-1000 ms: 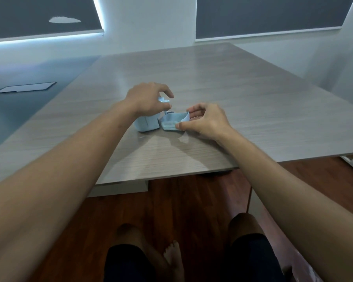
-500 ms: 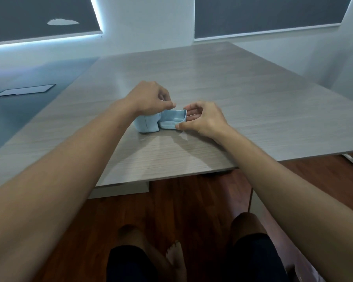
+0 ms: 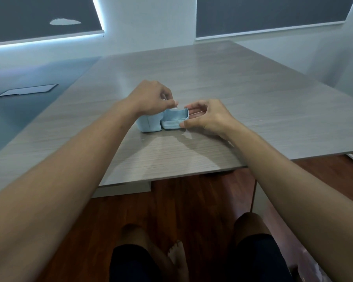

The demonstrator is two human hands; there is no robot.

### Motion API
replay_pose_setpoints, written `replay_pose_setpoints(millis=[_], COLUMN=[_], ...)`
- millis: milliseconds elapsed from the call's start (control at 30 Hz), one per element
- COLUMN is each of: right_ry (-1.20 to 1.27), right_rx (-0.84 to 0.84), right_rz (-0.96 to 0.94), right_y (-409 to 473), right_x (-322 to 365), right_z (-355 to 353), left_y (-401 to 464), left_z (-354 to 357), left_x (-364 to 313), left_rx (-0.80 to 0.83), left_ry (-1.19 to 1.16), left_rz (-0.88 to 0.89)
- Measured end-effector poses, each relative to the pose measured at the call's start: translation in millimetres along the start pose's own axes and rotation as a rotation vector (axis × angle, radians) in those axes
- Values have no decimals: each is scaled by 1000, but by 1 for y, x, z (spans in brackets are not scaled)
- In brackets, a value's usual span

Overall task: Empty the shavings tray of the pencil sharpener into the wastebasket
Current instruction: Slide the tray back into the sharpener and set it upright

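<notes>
A person's left hand (image 3: pixel 151 98) closes over the top of a small pale-blue plastic pencil sharpener (image 3: pixel 150 123) on a grey wood-grain table (image 3: pixel 253 102), while the right hand (image 3: pixel 206 117) pinches the matching pale-blue shavings tray (image 3: pixel 174 119) between thumb and fingers at the sharpener's 3 o'clock side. A second ago the tray stood a little clear of the body and angled away; it now sits square against it, its inner end touching the housing, and the left fingertips have curled down to the seam. That reads as the tray being slid back into its slot, which would suggest the emptying is already done, though the shallow view cannot show whether any shavings remain inside. No wastebasket is in view. No brand, label or lettering can be read on the sharpener or tray. The sharpener stands near the table's centre, at 12 o'clock from the person's knees
</notes>
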State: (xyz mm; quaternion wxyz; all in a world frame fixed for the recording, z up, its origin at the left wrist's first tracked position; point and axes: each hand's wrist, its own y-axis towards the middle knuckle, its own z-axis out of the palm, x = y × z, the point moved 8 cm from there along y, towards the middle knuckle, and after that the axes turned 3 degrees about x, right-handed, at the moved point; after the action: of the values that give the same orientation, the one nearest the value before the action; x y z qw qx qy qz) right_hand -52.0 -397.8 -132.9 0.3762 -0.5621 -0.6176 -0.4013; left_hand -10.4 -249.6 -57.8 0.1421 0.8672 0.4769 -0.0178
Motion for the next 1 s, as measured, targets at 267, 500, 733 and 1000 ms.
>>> replay_pose_setpoints(millis=[267,500,733,1000], right_ry=[-40,-91,-50,-21], right_rx=[-19,11,-40,-134], right_rz=[-8,-21,-27,15], right_y=[3,3,9,6], right_x=[3,8,14,12], right_z=[3,6,19,37], left_y=[-1,-2,-2,-3], left_z=[0,0,-1,-3], left_x=[0,-1,0,4], left_rx=[3,4,-13,-31], left_ry=[-23,-34,-25,-99], left_rz=[0,-3,-4,-32])
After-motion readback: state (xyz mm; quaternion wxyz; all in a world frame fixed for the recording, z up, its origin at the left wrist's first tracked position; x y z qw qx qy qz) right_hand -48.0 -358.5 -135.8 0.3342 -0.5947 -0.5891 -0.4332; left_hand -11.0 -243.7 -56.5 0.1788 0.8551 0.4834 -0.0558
